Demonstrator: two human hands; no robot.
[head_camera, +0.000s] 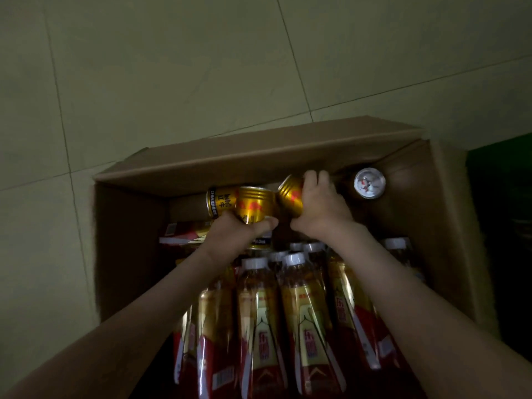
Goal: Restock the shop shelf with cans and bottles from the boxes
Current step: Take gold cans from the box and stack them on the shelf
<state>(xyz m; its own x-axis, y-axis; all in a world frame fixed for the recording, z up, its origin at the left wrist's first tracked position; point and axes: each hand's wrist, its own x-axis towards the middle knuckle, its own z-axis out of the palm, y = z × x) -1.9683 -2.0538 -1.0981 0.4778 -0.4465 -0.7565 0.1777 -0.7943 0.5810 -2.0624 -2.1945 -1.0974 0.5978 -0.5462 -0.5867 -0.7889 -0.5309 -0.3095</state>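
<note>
An open cardboard box (449, 231) sits on the floor below me. My left hand (236, 234) grips a gold can (251, 204) lying on its side at the box's far end. My right hand (322, 208) is wrapped around a second gold can (290, 192), tilted, just to the right of the first. A third gold can (219, 201) lies left of them. Another can (369, 182) in the far right corner shows its silver top. Several bottles (259, 312) with white caps and red-gold labels fill the near part of the box.
The box stands on a pale tiled floor (172, 82). Its far flap (259, 151) is folded up. A dark green object (506, 226) sits close by the box's right side. A flat red carton (181, 234) lies inside at the left.
</note>
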